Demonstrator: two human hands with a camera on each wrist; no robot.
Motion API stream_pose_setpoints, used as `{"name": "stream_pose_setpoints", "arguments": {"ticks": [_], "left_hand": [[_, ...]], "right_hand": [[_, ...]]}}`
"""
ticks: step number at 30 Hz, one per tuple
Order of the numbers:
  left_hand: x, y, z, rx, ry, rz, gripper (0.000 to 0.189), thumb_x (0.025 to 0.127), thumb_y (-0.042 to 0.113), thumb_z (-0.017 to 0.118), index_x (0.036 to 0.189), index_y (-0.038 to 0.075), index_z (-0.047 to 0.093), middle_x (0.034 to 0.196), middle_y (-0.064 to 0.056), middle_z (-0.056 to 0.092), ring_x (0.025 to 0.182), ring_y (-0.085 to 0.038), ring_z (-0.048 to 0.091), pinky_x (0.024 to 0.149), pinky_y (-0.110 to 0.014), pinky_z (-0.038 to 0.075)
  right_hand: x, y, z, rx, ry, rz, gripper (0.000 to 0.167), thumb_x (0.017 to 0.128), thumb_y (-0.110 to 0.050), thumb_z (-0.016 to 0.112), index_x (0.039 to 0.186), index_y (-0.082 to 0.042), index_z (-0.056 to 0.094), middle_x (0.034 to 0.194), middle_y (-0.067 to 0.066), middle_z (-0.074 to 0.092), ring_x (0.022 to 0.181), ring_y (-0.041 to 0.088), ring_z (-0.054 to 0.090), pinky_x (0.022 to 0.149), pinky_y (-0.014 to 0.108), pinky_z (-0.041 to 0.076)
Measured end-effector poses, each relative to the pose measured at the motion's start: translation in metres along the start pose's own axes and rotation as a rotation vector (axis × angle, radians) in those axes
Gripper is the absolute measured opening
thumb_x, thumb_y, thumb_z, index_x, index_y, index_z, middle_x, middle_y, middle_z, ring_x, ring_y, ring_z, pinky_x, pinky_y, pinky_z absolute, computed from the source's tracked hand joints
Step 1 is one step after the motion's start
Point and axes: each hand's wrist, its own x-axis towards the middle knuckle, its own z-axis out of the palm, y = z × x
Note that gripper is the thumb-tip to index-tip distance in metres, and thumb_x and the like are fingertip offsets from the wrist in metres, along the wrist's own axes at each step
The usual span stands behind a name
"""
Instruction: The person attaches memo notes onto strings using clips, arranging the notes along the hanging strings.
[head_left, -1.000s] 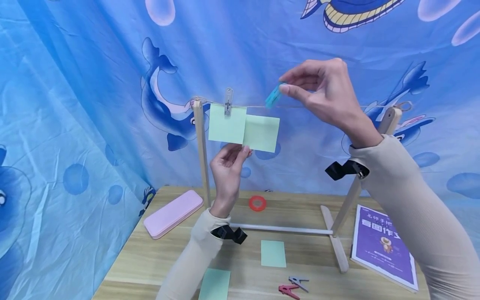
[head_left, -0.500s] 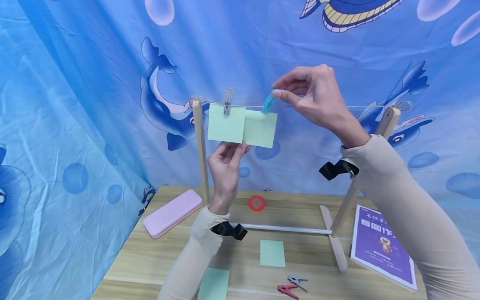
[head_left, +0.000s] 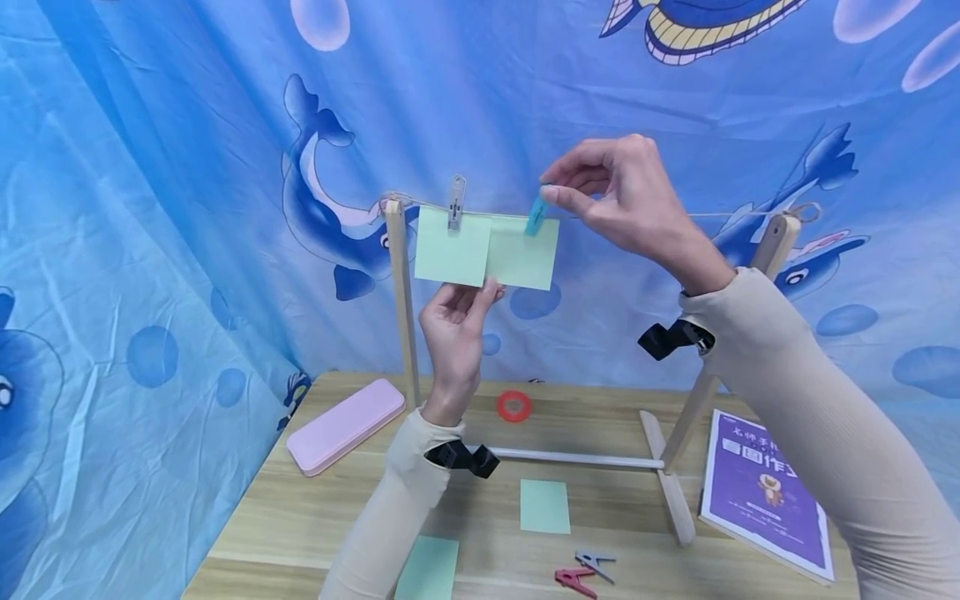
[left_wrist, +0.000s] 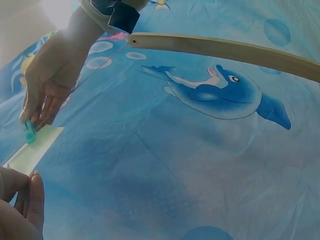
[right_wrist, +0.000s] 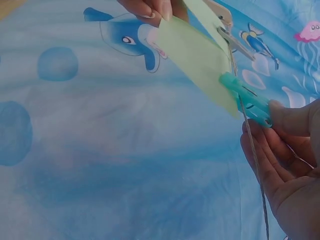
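In the head view my left hand (head_left: 456,337) pinches the lower left corner of a pale green paper (head_left: 522,258) at the string. Above, my right hand (head_left: 626,196) pinches a teal clothespin (head_left: 537,215) between thumb and fingers. Its tip lies over the paper's top edge; the right wrist view shows the clothespin (right_wrist: 247,97) across both string (right_wrist: 256,160) and paper (right_wrist: 197,65). To the left another green paper (head_left: 452,250) hangs from a clear clip (head_left: 455,204), slightly overlapping the held one.
Wooden posts (head_left: 402,300) carry the string. On the table lie a pink case (head_left: 347,427), red tape roll (head_left: 514,407), green papers (head_left: 545,506), a red clothespin (head_left: 576,581), a grey-blue clothespin (head_left: 597,566) and a purple book (head_left: 765,492). A blue patterned curtain (head_left: 480,100) hangs behind.
My right hand has come down and left, bringing the teal clothespin from above the paper onto its top edge. The left hand has raised the paper slightly to the string.
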Motion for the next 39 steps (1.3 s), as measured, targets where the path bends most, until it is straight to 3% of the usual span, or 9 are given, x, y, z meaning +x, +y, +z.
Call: {"name": "stream_pose_setpoints", "arguments": {"ticks": [16,26,33,39], "left_hand": [[-0.001,0.004,0.0,-0.036,0.019,-0.018,0.023,0.096,0.0,0.072,0.116,-0.009,0.068,0.097,-0.005,0.071,0.087,-0.015,0.075,0.088,-0.032,0.066],[-0.003,0.005,-0.001,-0.042,-0.001,-0.054,0.027,0.096,0.001,0.072,0.122,-0.004,0.066,0.103,-0.004,0.074,0.091,-0.015,0.077,0.093,-0.039,0.065],[-0.004,0.003,-0.005,-0.031,-0.026,-0.065,0.023,0.094,0.001,0.073,0.116,-0.001,0.067,0.1,-0.002,0.073,0.092,-0.014,0.077,0.092,-0.036,0.065],[-0.005,0.003,-0.013,-0.045,-0.008,-0.077,0.02,0.093,-0.004,0.073,0.11,0.003,0.068,0.1,-0.003,0.074,0.09,-0.013,0.077,0.09,-0.032,0.065]], "right_hand": [[0.002,-0.005,0.003,-0.027,-0.08,0.056,0.027,0.096,-0.032,0.075,0.115,-0.012,0.079,0.101,0.006,0.078,0.086,0.013,0.072,0.082,0.023,0.056],[-0.001,-0.005,0.001,-0.023,-0.079,0.037,0.036,0.1,-0.036,0.07,0.124,-0.011,0.075,0.114,0.004,0.078,0.102,0.013,0.073,0.099,0.034,0.061],[-0.011,-0.008,-0.006,-0.05,0.011,0.005,0.029,0.1,-0.03,0.07,0.121,-0.011,0.076,0.117,0.001,0.078,0.1,0.003,0.07,0.093,0.02,0.061],[-0.03,-0.013,-0.016,-0.063,0.077,-0.048,0.021,0.099,-0.024,0.072,0.116,-0.013,0.078,0.114,0.001,0.078,0.095,-0.01,0.065,0.086,0.006,0.055]]}}
